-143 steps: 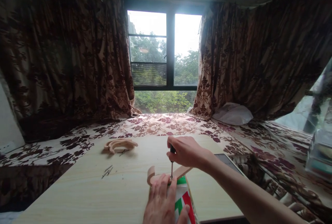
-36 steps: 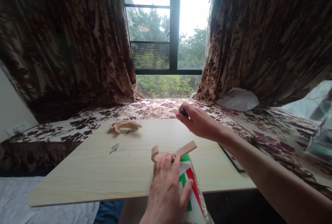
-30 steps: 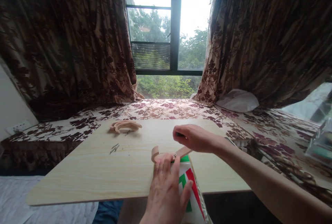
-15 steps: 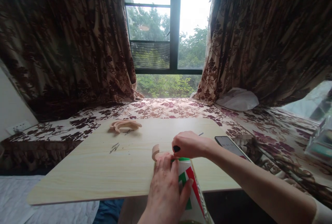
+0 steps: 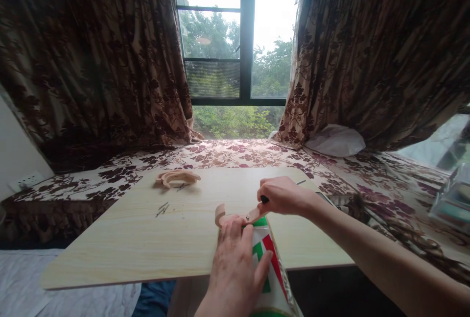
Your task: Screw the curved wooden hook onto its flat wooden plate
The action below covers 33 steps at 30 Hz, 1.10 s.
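Note:
A tan curled strip, leather-like, [image 5: 220, 213] lies across the end of a plastic-wrapped package [image 5: 261, 258] with green, white and red print. My left hand [image 5: 235, 258] rests flat on both, fingers stretched over the strip and thumb out along the package. Small dark specks show on the strip just beyond my fingertips. At the strip's right end is my right hand [image 5: 279, 195], closed around a slim tool [image 5: 301, 181] with a black end and a thin metal shaft poking out behind the fist. The tool's kind is mostly hidden by my fingers.
On the pale wooden table [image 5: 128, 243] are more curved tan strips [image 5: 178, 178] and several thin dark metal pieces [image 5: 161, 209]. A phone [image 5: 325, 199] is partly behind my right forearm. Beyond lie a flowered cloth ledge, a white plastic bag [image 5: 336, 140] and a clear box [image 5: 451, 204].
My right hand has moved right and slightly up, away from my left fingers, uncovering more of the strip. My forearm now covers most of the phone. My left hand stays put.

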Tool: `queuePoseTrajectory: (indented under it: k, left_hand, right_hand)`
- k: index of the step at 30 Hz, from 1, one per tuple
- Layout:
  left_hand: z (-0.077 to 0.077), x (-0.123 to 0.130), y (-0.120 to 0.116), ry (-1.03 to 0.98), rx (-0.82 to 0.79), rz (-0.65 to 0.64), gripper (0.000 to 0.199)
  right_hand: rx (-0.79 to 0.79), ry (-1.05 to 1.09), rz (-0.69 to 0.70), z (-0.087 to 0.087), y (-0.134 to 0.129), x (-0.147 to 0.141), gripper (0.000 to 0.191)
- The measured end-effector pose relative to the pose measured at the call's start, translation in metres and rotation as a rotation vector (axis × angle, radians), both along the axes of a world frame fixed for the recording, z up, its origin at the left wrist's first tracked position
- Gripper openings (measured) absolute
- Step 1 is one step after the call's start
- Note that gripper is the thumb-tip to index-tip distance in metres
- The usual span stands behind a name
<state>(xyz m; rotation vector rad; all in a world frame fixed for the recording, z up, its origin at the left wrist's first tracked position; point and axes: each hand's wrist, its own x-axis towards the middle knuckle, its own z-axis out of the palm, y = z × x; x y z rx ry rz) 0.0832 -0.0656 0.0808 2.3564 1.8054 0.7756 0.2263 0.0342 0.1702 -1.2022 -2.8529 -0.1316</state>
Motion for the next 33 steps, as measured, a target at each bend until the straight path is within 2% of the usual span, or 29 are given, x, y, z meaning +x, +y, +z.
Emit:
queuePoseTrajectory:
  k: [4, 7, 10, 13, 15, 17, 20, 24, 33]
  left_hand:
    - [0.0, 0.001, 0.0, -0.003, 0.005, 0.001, 0.04]
    - [-0.001, 0.001, 0.0, -0.002, 0.007, -0.002, 0.042]
    - [-0.002, 0.0, 0.0, 0.002, -0.001, 0.009, 0.04]
    - [-0.003, 0.0, 0.002, 0.015, 0.003, 0.016, 0.044]
    - [-0.004, 0.001, 0.002, 0.022, 0.009, 0.017, 0.05]
    - [-0.004, 0.001, 0.002, 0.027, 0.005, 0.022, 0.053]
    - [-0.007, 0.0, 0.001, 0.038, -0.004, 0.029, 0.054]
    - [-0.012, -0.002, 0.002, 0.041, 0.02, 0.022, 0.055]
    - [-0.011, -0.001, 0.002, 0.019, 0.059, 0.008, 0.052]
  right_hand:
    - [-0.023, 0.024, -0.017, -0.004, -0.001, 0.008, 0.022]
    - [-0.007, 0.097, 0.009, -0.002, 0.001, 0.007, 0.014]
    - [0.078, 0.251, 0.028, 0.018, 0.001, 0.005, 0.012]
    - [0.21, 0.477, 0.022, 0.045, -0.004, 0.0, 0.031]
    - [0.219, 0.674, 0.04, 0.052, -0.008, -0.005, 0.038]
    - [0.112, 0.772, 0.065, 0.047, -0.01, -0.011, 0.037]
    - [-0.058, 0.824, 0.055, 0.024, -0.005, -0.018, 0.028]
    - [-0.097, 0.787, 0.032, -0.001, 0.004, -0.021, 0.026]
    - [-0.099, 0.759, 0.039, -0.008, 0.003, -0.024, 0.025]
